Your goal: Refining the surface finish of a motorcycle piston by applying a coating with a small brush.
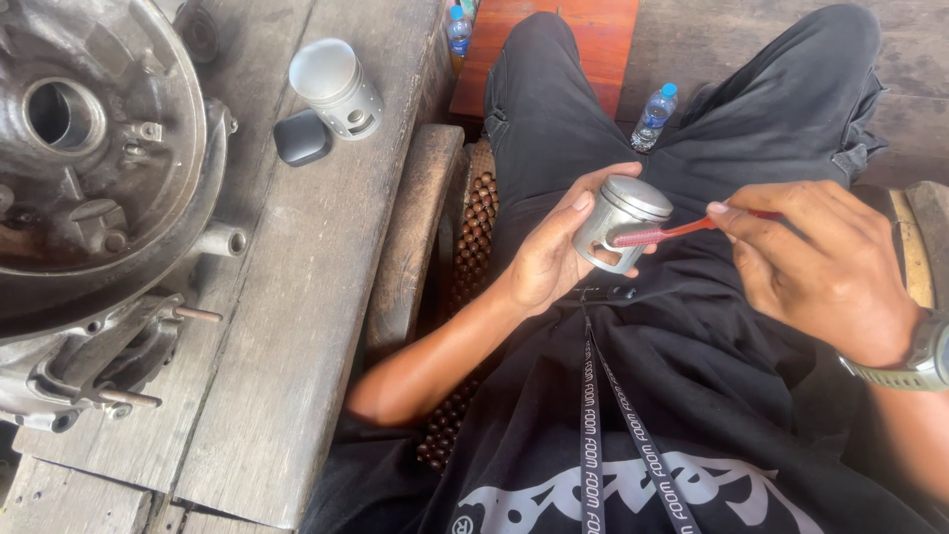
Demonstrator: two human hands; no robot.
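Far left, one engine casing (94, 198) lies on the plank bench (297, 326), grimy, studs sticking out; next right on the bench, one spare piston (336, 87) standing beside one small dark case (301, 136); so two pistons total. Mid-frame, left hand (549, 257) has fingers wrapped around the held piston (623, 222), over the lap, crown up and tilted a bit; looks like rigid metal, light enough for one hand, smooth skirt probably slick if oily, so gripping around the skirt as now seems the safe hold. One red toothbrush (662, 233) has bristles touching the piston side; thin plastic, likely flexes. Right hand (825, 267) pinches the brush handle, fingers closed on it; one wristwatch (914, 361). Two water bottles (653, 116) on the floor behind.
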